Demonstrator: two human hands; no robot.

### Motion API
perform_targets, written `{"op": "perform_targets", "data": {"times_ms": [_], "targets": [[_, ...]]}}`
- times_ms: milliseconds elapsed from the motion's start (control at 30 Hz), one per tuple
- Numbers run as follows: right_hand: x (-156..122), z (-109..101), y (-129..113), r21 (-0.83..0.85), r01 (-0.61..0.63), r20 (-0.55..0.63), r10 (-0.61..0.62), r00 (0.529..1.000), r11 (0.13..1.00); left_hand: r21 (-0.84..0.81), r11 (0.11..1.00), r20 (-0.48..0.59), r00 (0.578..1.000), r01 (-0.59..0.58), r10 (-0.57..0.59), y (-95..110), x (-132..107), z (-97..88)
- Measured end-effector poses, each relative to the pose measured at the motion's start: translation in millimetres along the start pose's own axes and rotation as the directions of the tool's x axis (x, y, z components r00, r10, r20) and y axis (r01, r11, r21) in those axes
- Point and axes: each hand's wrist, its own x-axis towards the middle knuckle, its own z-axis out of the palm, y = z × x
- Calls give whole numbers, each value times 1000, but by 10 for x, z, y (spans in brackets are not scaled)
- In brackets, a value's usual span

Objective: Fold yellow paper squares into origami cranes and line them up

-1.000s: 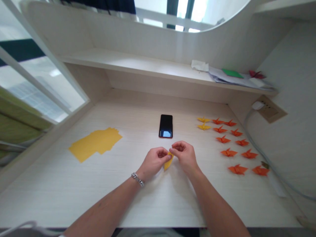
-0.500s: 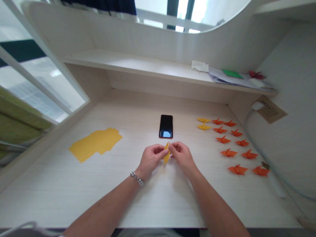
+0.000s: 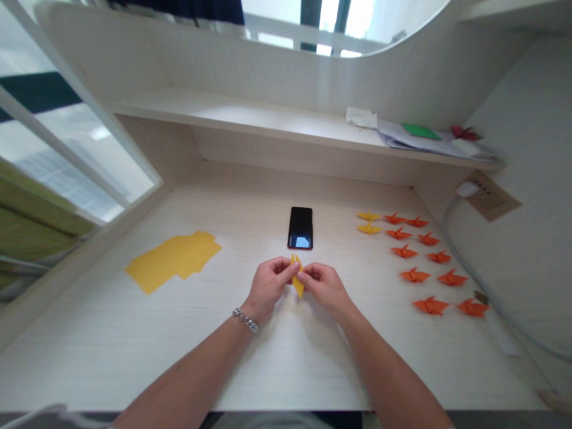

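Observation:
A folded piece of yellow origami paper is held upright between both hands, just in front of the phone, its top split into two narrow points. My left hand pinches it from the left, thumb on its face; a silver chain bracelet circles that wrist. From the right, my right hand grips the same paper with thumb and fingers. The fingers behind the paper are partly hidden. Over on the left lies a spread of yellow paper sheets. Two yellow paper cranes and several orange paper cranes stand on the right.
A black phone lies on the white desk beyond my hands. Papers and a green sheet rest on the shelf above. At the right wall, a cable runs down from a socket plate.
The folded paper has turned and shifted slightly left, and its two top points now show side by side. My right thumb has slid lower on it.

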Motion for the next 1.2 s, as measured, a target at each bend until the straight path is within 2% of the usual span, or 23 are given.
{"op": "perform_targets", "data": {"times_ms": [67,233,333,400,500,633,767,933,1067,1200], "targets": [[-4,14,3,-6,-22,42,22,999,1000,28,999,-42,998,-38,39,-19,4,-5],[-3,21,13,-15,-27,3,27,1000,1000,26,996,-92,992,-81,83,-39,14,-3],[14,-2,13,46,-46,31,45,999,998,-4,998,-135,989,-62,61,-10,28,-10],[28,-38,-11,89,-45,-1,45,999,995,-18,999,-147,989,-39,36,17,30,-15],[45,-111,-73,195,-37,-126,62,990,980,-45,999,-96,995,-9,5,43,11,-8],[54,-195,-126,313,13,-293,84,952,950,-7,998,67,996,63,-63,33,-35,25],[50,-248,-129,228,46,-302,26,953,973,93,993,183,979,75,-91,34,-60,52],[33,-248,-141,139,23,-198,5,980,990,109,994,172,984,21,-40,68,-74,73],[31,-188,-135,176,46,-252,0,968,983,79,996,161,986,40,-52,51,-71,81],[31,-136,-114,204,90,-282,-29,959,975,25,999,56,998,21,-23,25,-50,69]]}}
